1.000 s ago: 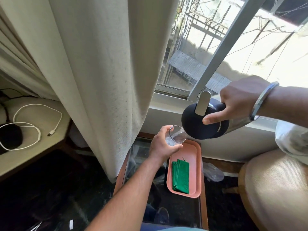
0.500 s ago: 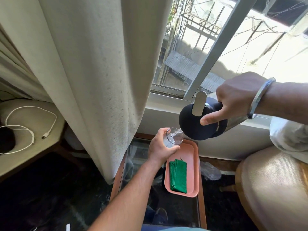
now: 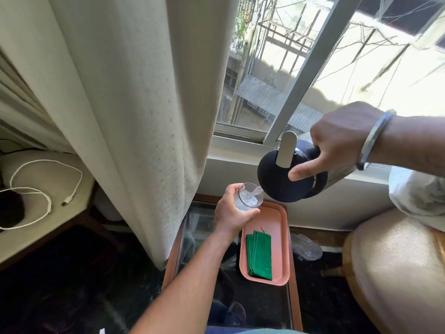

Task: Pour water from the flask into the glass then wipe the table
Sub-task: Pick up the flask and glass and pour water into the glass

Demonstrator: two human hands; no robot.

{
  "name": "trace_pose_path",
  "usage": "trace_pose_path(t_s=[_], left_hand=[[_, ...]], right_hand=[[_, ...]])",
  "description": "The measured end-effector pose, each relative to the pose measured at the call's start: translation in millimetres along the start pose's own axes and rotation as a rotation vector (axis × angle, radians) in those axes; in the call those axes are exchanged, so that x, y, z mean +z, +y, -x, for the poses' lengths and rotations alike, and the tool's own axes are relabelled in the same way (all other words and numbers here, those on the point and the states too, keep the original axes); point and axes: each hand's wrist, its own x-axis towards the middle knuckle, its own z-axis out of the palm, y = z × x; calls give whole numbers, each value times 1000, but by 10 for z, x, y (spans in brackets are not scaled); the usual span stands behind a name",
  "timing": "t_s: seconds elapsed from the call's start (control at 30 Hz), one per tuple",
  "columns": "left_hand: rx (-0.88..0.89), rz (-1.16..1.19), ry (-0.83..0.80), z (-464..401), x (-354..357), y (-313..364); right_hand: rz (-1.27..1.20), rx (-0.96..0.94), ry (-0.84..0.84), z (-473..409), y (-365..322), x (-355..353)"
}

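Observation:
My right hand [image 3: 337, 143] grips a steel flask [image 3: 286, 182] with a dark domed top and a silver lever, tipped steeply to the left. A thin stream of water runs from its spout into a clear glass [image 3: 250, 197], which my left hand [image 3: 231, 213] holds up just under the spout, above the far end of the table. Water and bubbles show inside the glass. A folded green cloth [image 3: 259, 255] lies in a salmon-pink tray [image 3: 281, 227] on the narrow glass-topped table [image 3: 295, 297] below.
A heavy cream curtain [image 3: 134, 104] hangs just left of the table. A cushioned chair [image 3: 395, 273] stands to the right, and a crumpled plastic bag [image 3: 305, 247] lies on the floor between. A white cable [image 3: 45, 186] rests on a surface at far left. The window sill [image 3: 236, 150] is behind.
The flask has tipped further and water now streams into the glass, which holds more water. Both hands stay in nearly the same place; the view has shifted slightly.

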Motion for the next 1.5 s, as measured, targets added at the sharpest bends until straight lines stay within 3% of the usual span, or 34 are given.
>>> trace_pose_path(t_s=[0.37,0.77,0.93,1.17,1.5], left_hand=[[15,57,-10,-15,-5,9],[30,67,34,-9,-40,-10],[17,23,52,59,-36,-33],[-59,-56,113,328,-63,-102],[-33,-341,33,594,-569,-765]], right_hand=[[-55,4,23,-34,10,37],[-383,44,-53,-171,120,514],[-773,134,-98,-81,94,900],[-1243,263,-1,151,-341,1716],[-1677,756,-17,449,-1730,2607]])
